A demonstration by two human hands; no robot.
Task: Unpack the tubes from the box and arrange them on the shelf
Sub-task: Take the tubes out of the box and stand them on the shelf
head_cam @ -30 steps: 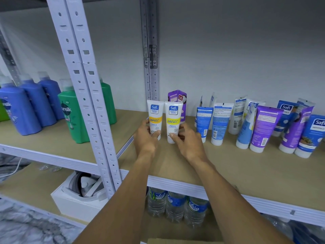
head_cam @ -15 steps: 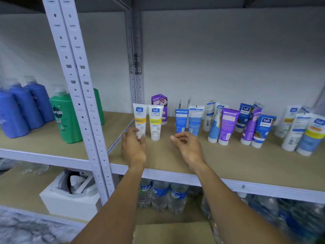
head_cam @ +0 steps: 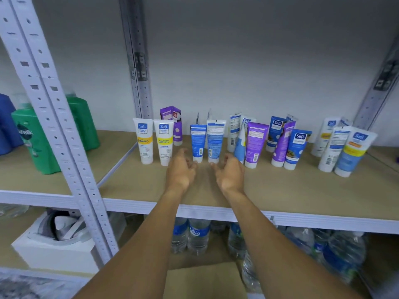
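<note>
Two white and yellow tubes (head_cam: 155, 141) stand cap-down at the left of the wooden shelf (head_cam: 280, 190). Right of them stand two blue tubes (head_cam: 206, 141), then several purple, blue and white tubes (head_cam: 278, 141) in a loose row. My left hand (head_cam: 180, 169) and my right hand (head_cam: 230, 172) hover just in front of the two blue tubes. Both have loosely curled fingers and hold nothing. A cardboard box (head_cam: 207, 281) shows at the bottom edge between my forearms.
A grey perforated upright (head_cam: 58, 130) stands at the left front of the shelf. Green bottles (head_cam: 34, 143) and blue bottles stand on the shelf to its left. Water bottles (head_cam: 197, 236) and a white box (head_cam: 54, 253) sit on the lower level.
Both hands have let go of the white and yellow tubes and shifted right to the front of the two blue tubes. The camera has swung right.
</note>
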